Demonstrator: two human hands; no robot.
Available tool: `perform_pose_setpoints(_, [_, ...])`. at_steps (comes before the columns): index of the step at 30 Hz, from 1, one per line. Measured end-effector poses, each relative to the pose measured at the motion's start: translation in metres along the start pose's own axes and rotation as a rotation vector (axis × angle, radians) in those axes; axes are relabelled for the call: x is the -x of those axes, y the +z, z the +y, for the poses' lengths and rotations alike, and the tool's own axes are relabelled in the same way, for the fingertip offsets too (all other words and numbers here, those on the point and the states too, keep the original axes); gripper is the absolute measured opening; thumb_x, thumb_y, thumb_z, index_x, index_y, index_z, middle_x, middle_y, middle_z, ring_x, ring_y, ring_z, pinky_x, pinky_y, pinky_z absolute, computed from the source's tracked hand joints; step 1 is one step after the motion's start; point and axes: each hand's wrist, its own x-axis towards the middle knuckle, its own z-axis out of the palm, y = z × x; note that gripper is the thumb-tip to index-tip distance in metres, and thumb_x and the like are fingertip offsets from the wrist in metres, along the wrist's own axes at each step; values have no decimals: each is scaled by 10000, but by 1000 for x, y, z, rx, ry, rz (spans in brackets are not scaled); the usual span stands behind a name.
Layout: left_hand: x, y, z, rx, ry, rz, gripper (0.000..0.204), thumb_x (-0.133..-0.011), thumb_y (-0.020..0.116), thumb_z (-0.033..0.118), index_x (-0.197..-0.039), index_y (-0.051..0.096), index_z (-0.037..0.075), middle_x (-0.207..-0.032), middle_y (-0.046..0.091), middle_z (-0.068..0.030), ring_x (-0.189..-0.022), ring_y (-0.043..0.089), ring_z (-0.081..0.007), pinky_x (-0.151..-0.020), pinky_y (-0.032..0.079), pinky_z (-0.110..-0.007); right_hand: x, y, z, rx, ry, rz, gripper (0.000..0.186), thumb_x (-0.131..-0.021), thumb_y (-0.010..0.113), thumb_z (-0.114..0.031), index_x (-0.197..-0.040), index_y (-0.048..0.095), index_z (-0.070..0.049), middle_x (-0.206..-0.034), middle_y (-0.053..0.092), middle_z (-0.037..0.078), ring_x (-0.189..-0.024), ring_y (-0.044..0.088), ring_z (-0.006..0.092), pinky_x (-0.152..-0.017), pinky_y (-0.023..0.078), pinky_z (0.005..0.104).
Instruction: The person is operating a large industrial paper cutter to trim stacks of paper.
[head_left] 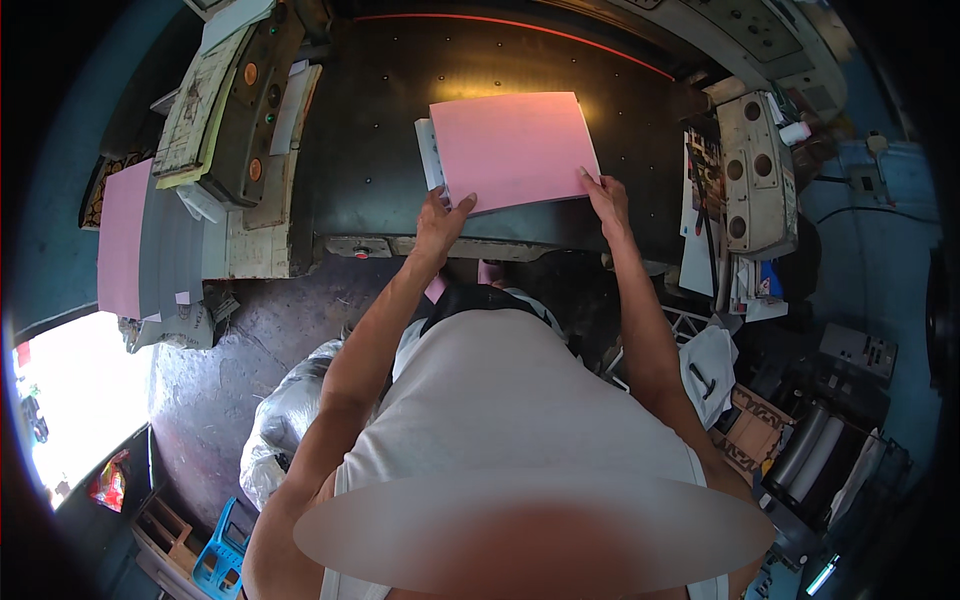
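On a dark metal machine bed (pixel 360 90) with small dots lies a stack of pink sheets (pixel 515 145), with a whitish layer (pixel 428 150) showing past its left side. My left hand (pixel 438 220) grips the near left corner, thumb on top and fingers around the edge. My right hand (pixel 608 200) holds the right edge near its lower corner, thumb also on top. The stack sits slightly askew, its near edge close to the front of the bed. Whether it rests fully on the bed or is slightly raised I cannot tell.
Control boxes (pixel 225 120) (pixel 755 170) flank the bed. Another pink paper pile (pixel 125 235) is at left, loose sheets (pixel 697 250) at right. A red button (pixel 362 253) is on the front edge. Below are a plastic-wrapped bundle (pixel 275 430), a blue stool (pixel 220 550) and rollers (pixel 815 460).
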Motion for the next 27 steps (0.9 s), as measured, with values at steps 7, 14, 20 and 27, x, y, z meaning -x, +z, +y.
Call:
perform_pose_setpoints(7, [-36,-6,6,197,-222,-81,714,-778,805,358,-1241,584,-138,-1090,693,-208,-1009,671,-285,-896,519,-368,-21,-19,-20,-304,150,-329,476,-806,766,-528,-967,743,-81,-737,610,-40,-615,474,93,-555,319,272])
perform_pose_setpoints(14, [-28,-12,9,243,-207,-72,629,-848,749,429,-1228,614,-53,-1113,679,-148,-980,652,-263,-900,496,-420,-31,-24,-37,-395,348,-427,545,-752,834,-424,-1116,717,-36,-1031,700,69,-932,635,150,-771,462,290])
perform_pose_setpoints(20, [-6,-3,4,212,-209,-23,733,-856,707,509,-1322,565,-39,-1224,610,-199,-1157,560,-292,-977,442,-447,-48,-33,-29,-430,337,-614,564,-738,847,-357,-1187,697,-50,-1097,702,88,-1019,647,194,-872,496,341])
perform_pose_setpoints(27, [-2,6,0,35,-91,182,816,-785,750,562,-1237,605,-101,-1105,638,-203,-1004,609,-286,-857,487,-379,-49,-26,-26,-357,170,-619,491,-751,834,-287,-1133,726,2,-1174,708,135,-1069,656,225,-956,470,345])
